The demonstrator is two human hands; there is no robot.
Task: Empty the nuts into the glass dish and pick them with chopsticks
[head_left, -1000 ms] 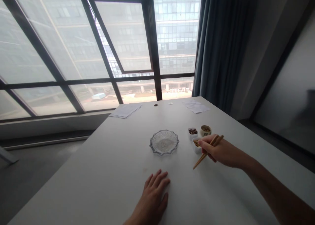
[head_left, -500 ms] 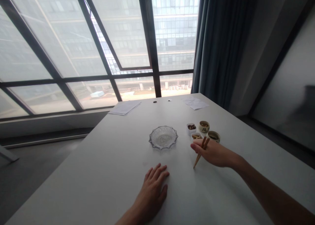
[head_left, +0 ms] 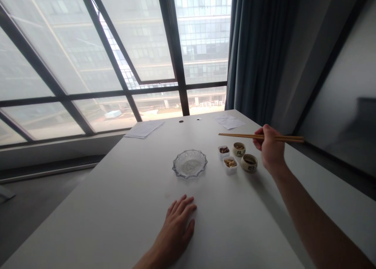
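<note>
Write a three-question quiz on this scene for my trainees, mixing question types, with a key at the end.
1. Which hand holds the chopsticks?
2. True or false: the left hand is inside the glass dish.
3. How many white square containers stand beside the round cups? A) one B) two C) four

Key:
1. The right hand.
2. False; the left hand rests on the table, on the near side of the glass dish.
3. B.
</note>
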